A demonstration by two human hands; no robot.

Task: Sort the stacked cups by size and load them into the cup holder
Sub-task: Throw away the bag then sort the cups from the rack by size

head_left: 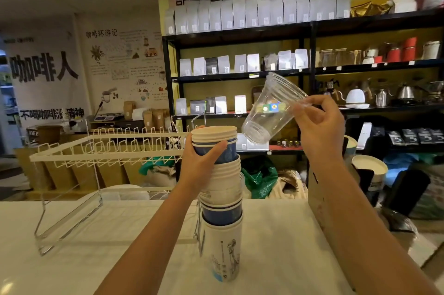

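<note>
A tall stack of paper cups (222, 201), white and blue, stands on the white counter (276, 246) at centre. My left hand (201, 162) grips the stack near its top, around a blue cup. My right hand (319, 124) holds clear plastic cups (271, 107) by the rim, tilted, up and to the right of the stack's top. They look nested; how many I cannot tell. The white wire cup holder (105, 150) stands on the counter to the left, just behind the stack.
A brown cardboard box (314, 198) sits right of the stack, with a white paper cup (370, 167) beyond it. Black shelves (310, 71) with bags, kettles and jars fill the background. Sacks and a green bag (259, 179) lie behind the counter.
</note>
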